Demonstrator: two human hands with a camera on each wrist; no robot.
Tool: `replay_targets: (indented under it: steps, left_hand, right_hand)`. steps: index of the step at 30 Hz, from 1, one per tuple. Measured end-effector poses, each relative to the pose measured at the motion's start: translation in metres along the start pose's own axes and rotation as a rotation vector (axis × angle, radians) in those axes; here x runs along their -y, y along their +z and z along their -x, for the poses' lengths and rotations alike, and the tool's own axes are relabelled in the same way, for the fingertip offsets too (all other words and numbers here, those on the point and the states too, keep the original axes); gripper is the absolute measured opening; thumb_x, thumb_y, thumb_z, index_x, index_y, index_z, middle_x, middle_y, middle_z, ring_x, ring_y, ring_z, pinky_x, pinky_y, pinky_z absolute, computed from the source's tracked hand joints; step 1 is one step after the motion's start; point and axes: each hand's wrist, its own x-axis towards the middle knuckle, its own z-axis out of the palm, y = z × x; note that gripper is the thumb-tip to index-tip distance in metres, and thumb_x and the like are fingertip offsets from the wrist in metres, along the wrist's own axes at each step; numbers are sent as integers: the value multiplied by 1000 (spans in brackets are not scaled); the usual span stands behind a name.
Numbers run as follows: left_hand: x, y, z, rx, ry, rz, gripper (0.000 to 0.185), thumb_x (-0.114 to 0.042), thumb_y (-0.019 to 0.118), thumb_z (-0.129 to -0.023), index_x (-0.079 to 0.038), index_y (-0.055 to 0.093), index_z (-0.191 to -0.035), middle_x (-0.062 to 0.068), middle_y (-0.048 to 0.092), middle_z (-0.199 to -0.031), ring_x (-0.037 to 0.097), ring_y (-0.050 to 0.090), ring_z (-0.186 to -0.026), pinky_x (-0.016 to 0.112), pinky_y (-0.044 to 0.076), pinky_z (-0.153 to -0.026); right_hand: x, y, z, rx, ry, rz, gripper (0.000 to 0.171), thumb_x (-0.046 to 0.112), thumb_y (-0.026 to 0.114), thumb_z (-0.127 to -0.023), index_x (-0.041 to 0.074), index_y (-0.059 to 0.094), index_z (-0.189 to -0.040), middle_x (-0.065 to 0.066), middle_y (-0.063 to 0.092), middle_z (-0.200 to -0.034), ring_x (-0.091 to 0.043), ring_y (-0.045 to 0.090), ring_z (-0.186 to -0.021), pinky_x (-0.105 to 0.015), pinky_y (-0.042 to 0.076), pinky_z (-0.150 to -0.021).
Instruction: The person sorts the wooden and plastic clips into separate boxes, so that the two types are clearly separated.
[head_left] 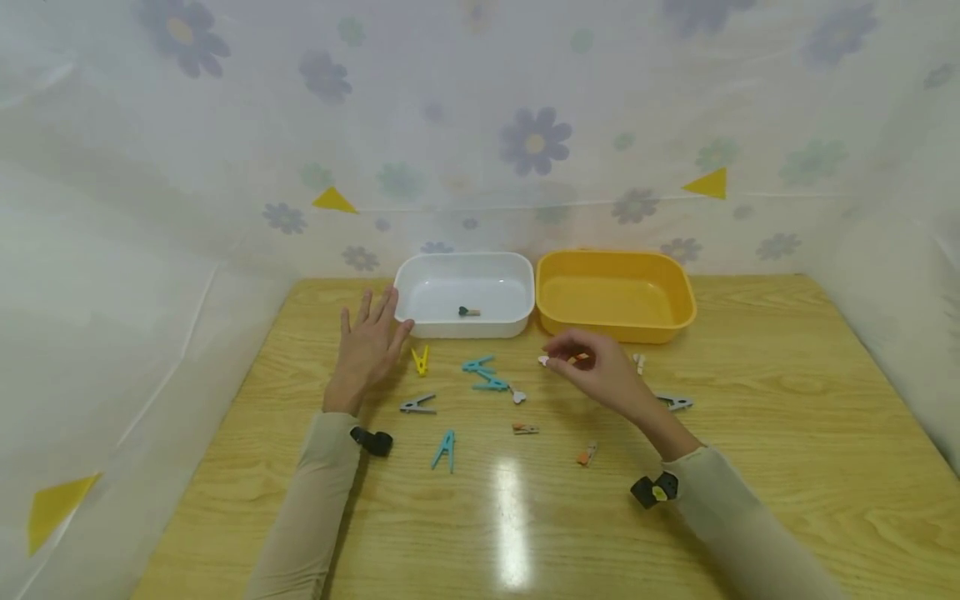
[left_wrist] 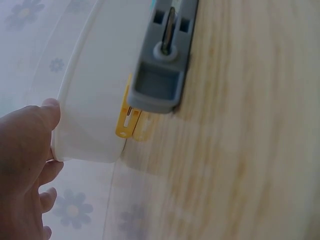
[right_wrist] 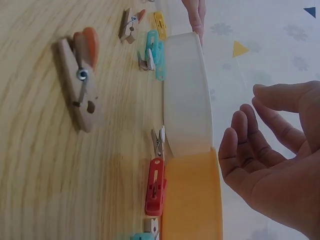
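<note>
My left hand [head_left: 367, 346], fingers spread, touches the left end of the white basin [head_left: 405, 327], its thumb at the front corner. Inside that basin lies a small wooden clothespin with a dark heart [head_left: 468, 312]. In front of the yellow basin [head_left: 615, 328], my right hand [head_left: 596, 367] hovers with loosely bent fingers and nothing seen between them. Below its fingertips are a white-heart clothespin [head_left: 543, 361] and a red clothespin [right_wrist: 156, 187], both on the table in the right wrist view. A yellow clothespin [head_left: 421, 361] and a grey clothespin [head_left: 417, 404] lie near my left hand.
Blue clothespins [head_left: 491, 382] lie mid-table beside another white-heart clothespin [head_left: 518, 396]. Nearer are a third blue clothespin [head_left: 445, 451] and two orange-topped wooden clothespins [head_left: 525, 429]. Another grey clothespin [head_left: 678, 402] is by my right wrist. A flowered curtain [head_left: 450, 125] hangs behind the basins.
</note>
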Motion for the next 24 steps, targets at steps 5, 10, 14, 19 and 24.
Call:
replay_targets:
  steps: [5, 10, 14, 19, 24]
  left_hand:
    - [0, 0, 0, 0, 0, -7, 74, -57, 21, -110, -9, 13, -166, 7, 14, -171, 39, 5, -157, 71, -1, -118]
    - [-1, 0, 0, 3, -4, -10, 74, -57, 20, -110, -9, 12, -166, 7, 13, -171, 39, 5, -157, 71, 0, -118]
    - [0, 0, 0, -2, -1, -13, 74, -57, 21, -110, -9, 13, -166, 7, 14, -171, 39, 6, -157, 71, 1, -119]
    - [-1, 0, 1, -2, 1, -12, 75, -58, 22, -109, -9, 14, -165, 7, 15, -171, 39, 7, -157, 70, 1, -119]
    - [0, 1, 1, 6, -1, -15, 76, -59, 20, -109, -9, 12, -166, 8, 15, -171, 39, 5, -157, 70, 0, -119]
  right_hand:
    - [-4, -5, 10, 14, 5, 14, 16, 12, 74, -96, 6, 74, -112, -10, 74, -105, -19, 68, -90, -30, 60, -75]
    - [-8, -8, 20, 30, 9, 24, 17, 10, 74, -96, 4, 74, -112, -11, 74, -103, -19, 68, -90, -31, 59, -74]
    - [-12, -10, 28, 27, 5, 41, 17, 8, 74, -96, 3, 73, -112, -7, 73, -99, -17, 67, -87, -30, 59, -71]
    - [-15, -15, 40, 40, 16, 34, 18, 7, 74, -95, 0, 72, -112, -7, 73, -98, -15, 66, -87, -30, 60, -72]
    - [-18, -19, 52, 70, 47, 33, 19, 9, 74, -96, -1, 71, -112, -3, 72, -98, -15, 66, -87, -30, 60, -71]
